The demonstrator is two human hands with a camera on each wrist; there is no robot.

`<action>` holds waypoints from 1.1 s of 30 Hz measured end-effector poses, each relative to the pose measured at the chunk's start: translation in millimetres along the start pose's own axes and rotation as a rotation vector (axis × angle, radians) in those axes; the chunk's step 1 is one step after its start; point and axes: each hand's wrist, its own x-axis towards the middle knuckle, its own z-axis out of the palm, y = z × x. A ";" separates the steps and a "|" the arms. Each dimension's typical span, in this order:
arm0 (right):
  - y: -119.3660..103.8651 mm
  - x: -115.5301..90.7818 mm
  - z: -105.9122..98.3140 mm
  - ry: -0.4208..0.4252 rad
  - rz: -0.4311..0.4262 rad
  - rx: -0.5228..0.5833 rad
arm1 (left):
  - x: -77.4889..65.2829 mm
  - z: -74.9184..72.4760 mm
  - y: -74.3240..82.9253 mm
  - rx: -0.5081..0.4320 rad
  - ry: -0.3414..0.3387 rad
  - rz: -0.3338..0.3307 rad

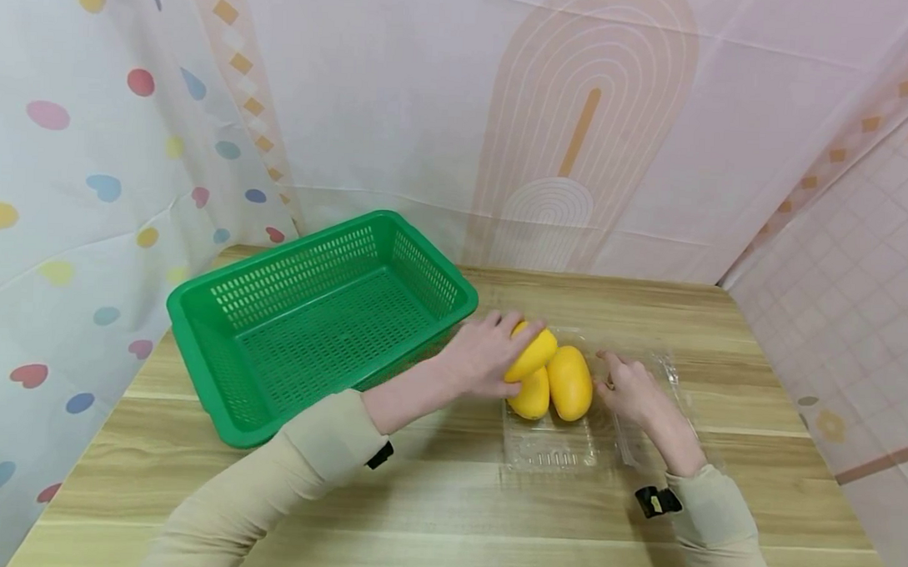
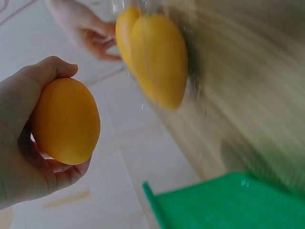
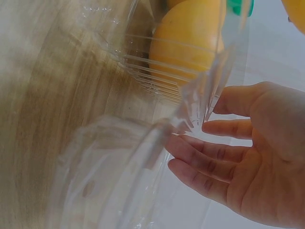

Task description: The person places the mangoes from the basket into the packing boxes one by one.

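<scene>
My left hand (image 1: 485, 355) grips a yellow mango (image 1: 532, 353), its thumb and fingers curled around the fruit's sides. In the left wrist view the held mango (image 2: 66, 121) is apart from two others. Below it, a second mango (image 1: 531, 396) and a third mango (image 1: 571, 383) lie side by side in a clear plastic clamshell box (image 1: 549, 454). At the box's right side my right hand (image 1: 638, 394) holds the edge near the fold, thumb and fingertips at the plastic. Its fingers (image 3: 205, 162) are bent along the clear lid (image 3: 109, 167), which lies open to the right.
A green perforated basket (image 1: 324, 337) stands at the left on the wood-grain table (image 1: 446, 517), close beside my left forearm. Its inside shows nothing but the mesh floor. Patterned cloth (image 1: 400, 106) hangs behind the table and along both sides.
</scene>
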 end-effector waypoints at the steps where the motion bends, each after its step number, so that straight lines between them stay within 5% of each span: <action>1: 0.4 -0.1 0.1 0.001 0.000 -0.001 | 0.8 2.0 3.8 0.004 -0.007 0.015; 16: 1.7 0.4 1.0 0.003 -0.007 -0.004 | 7.3 36.3 48.5 0.051 -0.117 0.158; 33: 1.8 0.3 1.4 -0.015 0.012 0.012 | 14.7 62.1 67.8 0.065 -0.131 0.205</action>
